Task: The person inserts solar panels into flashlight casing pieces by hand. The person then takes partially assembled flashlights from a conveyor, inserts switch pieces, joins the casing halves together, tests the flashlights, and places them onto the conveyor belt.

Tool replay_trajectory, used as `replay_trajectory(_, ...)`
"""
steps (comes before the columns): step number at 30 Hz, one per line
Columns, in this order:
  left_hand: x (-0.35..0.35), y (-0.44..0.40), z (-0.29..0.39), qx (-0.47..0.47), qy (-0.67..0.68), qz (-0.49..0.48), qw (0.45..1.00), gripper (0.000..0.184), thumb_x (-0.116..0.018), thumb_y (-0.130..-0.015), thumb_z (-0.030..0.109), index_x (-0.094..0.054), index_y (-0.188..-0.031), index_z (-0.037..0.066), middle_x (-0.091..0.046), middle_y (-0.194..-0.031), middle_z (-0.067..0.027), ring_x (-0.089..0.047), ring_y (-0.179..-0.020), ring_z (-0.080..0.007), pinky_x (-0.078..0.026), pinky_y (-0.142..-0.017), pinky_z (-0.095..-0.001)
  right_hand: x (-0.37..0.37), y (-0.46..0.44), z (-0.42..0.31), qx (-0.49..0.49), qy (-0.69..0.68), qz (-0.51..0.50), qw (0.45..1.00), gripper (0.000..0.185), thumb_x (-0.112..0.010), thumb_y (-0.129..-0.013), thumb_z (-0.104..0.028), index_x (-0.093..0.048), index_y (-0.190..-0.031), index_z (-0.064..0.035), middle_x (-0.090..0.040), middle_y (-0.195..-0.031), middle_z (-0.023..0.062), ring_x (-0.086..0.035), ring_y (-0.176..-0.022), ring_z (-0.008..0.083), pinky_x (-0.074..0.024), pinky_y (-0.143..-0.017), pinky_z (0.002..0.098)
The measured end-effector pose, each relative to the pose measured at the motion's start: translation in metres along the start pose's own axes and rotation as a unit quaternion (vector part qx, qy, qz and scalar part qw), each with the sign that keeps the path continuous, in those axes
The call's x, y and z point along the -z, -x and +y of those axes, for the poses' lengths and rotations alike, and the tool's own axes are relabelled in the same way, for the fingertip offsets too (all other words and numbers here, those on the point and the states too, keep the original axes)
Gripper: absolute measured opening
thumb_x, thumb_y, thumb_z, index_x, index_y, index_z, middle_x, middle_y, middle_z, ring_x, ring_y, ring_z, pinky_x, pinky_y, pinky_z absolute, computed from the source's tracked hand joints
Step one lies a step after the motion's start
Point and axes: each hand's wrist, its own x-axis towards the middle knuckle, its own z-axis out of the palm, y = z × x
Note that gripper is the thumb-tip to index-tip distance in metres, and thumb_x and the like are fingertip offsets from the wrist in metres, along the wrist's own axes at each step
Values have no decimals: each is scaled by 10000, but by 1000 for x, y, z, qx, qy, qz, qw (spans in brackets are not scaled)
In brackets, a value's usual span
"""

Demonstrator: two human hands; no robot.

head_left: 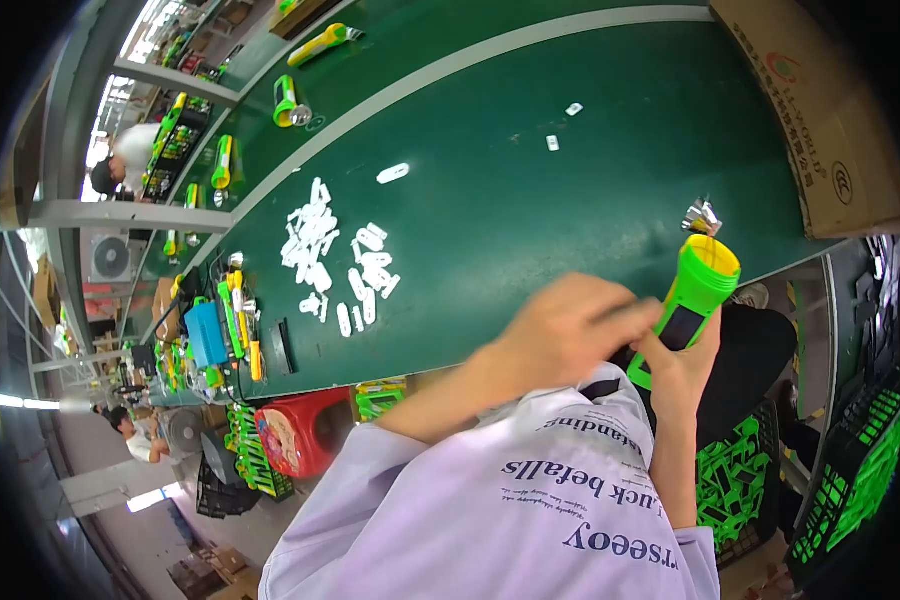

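My right hand is wrapped around a green flashlight body, its wide threaded end tilted up and away from me. The inside of that end is yellow, and a dark rectangular panel sits on its side. Just beyond the opening are shiny silver pieces; a thin wire seems to run to them from inside. My left hand is beside the body near the panel, its fingers bent toward it and smeared by motion. Whether it holds anything cannot be made out.
White small parts lie heaped on the green table. A cardboard box stands at right. Flashlights line the far strip. Below are a red stool and a crate of green parts. Other people are at far left.
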Motion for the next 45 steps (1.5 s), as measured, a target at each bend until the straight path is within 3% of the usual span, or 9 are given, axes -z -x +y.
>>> replay_trajectory(7,222,123,-103,475,-426,11,770,136,-634,-872,103,-696,-915,-10,-694,-761,-210,-686,-672,-350,-530,-642,-392,17,-15,-2,-42,-67,26,997,496,-660,-681,114,-475,-1120,-25,-592,-820,64,-587,-593,152,-516,-550,289)
replay_trajectory(11,236,138,-113,623,-250,62,739,224,-754,-783,181,-707,-881,-16,-712,-771,-182,-696,-684,-305,-537,-676,-356,23,-23,0,-28,-69,30,997,524,-607,-686,118,-474,-1174,-21,-585,-836,68,-599,-634,155,-526,-589,295)
replay_trajectory(19,229,155,-135,626,-335,8,704,280,-748,-717,143,-722,-928,-39,-716,-774,-182,-711,-743,-274,-549,-696,-359,23,-14,-3,-26,-79,37,996,501,-596,-687,123,-469,-1149,-22,-592,-826,75,-609,-623,172,-513,-551,311)
replay_trajectory(23,195,94,-92,612,1,170,772,222,-693,-810,31,-689,-991,-97,-703,-829,-121,-672,-718,-149,-545,-571,-260,29,-13,3,-31,-114,46,992,502,-596,-674,125,-464,-1139,-13,-594,-830,85,-607,-628,177,-533,-567,325)
replay_trajectory(30,94,23,-68,546,-121,-122,820,316,-718,-807,90,-691,-1112,15,-703,-930,-143,-671,-744,-206,-526,-674,-346,28,-3,1,-52,-114,0,992,605,-600,-657,87,-427,-1233,25,-573,-814,96,-607,-623,188,-551,-585,323)
replay_trajectory(34,90,24,-65,382,-209,-113,893,382,-728,-768,83,-664,-1144,55,-678,-964,-115,-659,-853,-223,-504,-728,-345,31,-3,-1,-62,-126,-8,990,617,-605,-648,79,-426,-1236,27,-576,-819,94,-611,-633,184,-551,-573,321)
replay_trajectory(39,84,14,-72,308,-219,-247,892,264,-667,-704,-5,-582,-952,23,-574,-829,-132,-603,-798,-293,-492,-720,-397,41,-2,-1,-86,-163,-62,981,650,-649,-620,48,-438,-1234,19,-570,-785,100,-599,-587,199,-540,-535,335)
replay_trajectory(43,76,-5,-64,349,-204,-295,866,254,-641,-689,-33,-569,-929,9,-592,-827,-138,-617,-770,-300,-515,-710,-381,51,-1,-3,-114,-253,-125,952,656,-643,-609,68,-453,-1231,-21,-563,-735,110,-592,-557,220,-490,-489,350)
replay_trajectory(45,65,-10,-52,349,32,-239,906,283,-641,-676,-72,-575,-940,5,-598,-823,-84,-620,-733,-180,-520,-686,-298,53,-1,-2,-113,-268,-147,945,665,-649,-603,61,-447,-1230,-25,-570,-739,114,-610,-573,223,-494,-492,348)
